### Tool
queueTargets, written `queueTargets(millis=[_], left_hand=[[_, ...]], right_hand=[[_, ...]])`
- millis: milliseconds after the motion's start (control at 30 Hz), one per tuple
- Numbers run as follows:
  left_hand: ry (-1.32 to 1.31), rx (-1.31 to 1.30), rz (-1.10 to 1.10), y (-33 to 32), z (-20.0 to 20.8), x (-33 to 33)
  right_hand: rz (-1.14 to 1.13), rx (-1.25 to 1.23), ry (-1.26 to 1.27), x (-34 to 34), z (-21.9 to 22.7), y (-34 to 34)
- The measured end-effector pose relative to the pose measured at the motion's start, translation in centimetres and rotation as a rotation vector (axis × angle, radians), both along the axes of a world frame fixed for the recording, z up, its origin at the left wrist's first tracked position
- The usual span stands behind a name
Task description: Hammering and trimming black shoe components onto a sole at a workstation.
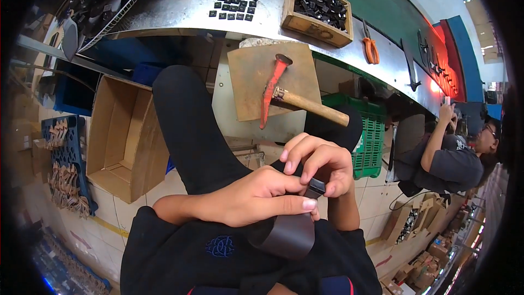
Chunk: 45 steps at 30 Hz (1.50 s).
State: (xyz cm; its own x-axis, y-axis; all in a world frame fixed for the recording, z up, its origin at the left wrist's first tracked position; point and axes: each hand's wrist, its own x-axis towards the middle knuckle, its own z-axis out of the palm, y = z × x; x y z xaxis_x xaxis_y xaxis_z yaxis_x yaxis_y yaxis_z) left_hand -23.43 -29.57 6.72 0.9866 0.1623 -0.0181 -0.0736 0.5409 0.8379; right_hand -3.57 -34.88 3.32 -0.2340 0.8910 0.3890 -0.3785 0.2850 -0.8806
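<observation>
My left hand (262, 195) is closed, thumb and fingers pinching a dark brown leather-like strap (297, 237), which curls in a loop below my fingers against my dark shirt. My right hand (327, 166) is closed on a small shiny black clip-like piece (315, 187) at the strap's end. Fingers partly hide where strap and piece meet. Beyond my hands, a hammer (275, 90) with a red head and wooden handle rests on a brown square board (245, 71).
On the metal bench (180, 5) are rows of small black pieces (234, 3), a wooden box (314, 28) of black parts and orange-handled pliers (370, 49). A cardboard box (117, 147) stands at left, a green crate (368, 142) at right. Another person (456, 155) sits further right.
</observation>
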Motion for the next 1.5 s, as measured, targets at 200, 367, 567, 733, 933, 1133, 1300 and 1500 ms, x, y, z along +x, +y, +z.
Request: queueTargets(millis=[200,367,567,733,933,1133,1300,1500], left_hand=[[-0.053,0.083,0.068,-0.6,0.5,0.1],[0.153,0.035,0.138,-0.2,0.1,-0.5],[0.134,0.258,0.346,1.2,1.5,-0.9],[-0.049,0.979,0.864,5.6,-2.3,1.6],[0.523,1.546,0.947,11.7,-11.5,6.6],[0.763,1.612,0.880,10.9,-11.4,5.3],[0.723,1.583,0.735,11.0,-10.5,4.8],[0.807,1.666,0.550,11.8,-9.7,6.5]], right_hand=[[-0.063,0.083,-0.150,0.6,0.4,-0.1],[-0.699,0.229,-1.713,4.2,-1.2,2.2],[-0.581,0.166,-1.615,6.0,-4.3,0.3],[-0.794,-0.418,-0.762,6.1,-1.3,-1.1],[-0.968,-0.215,-0.557,4.2,4.8,-4.1],[-0.882,-0.030,-0.893,2.6,6.6,-4.1],[-0.941,0.085,-0.915,1.9,3.6,-1.3],[-0.951,-0.092,-0.811,4.3,4.0,-4.8]])
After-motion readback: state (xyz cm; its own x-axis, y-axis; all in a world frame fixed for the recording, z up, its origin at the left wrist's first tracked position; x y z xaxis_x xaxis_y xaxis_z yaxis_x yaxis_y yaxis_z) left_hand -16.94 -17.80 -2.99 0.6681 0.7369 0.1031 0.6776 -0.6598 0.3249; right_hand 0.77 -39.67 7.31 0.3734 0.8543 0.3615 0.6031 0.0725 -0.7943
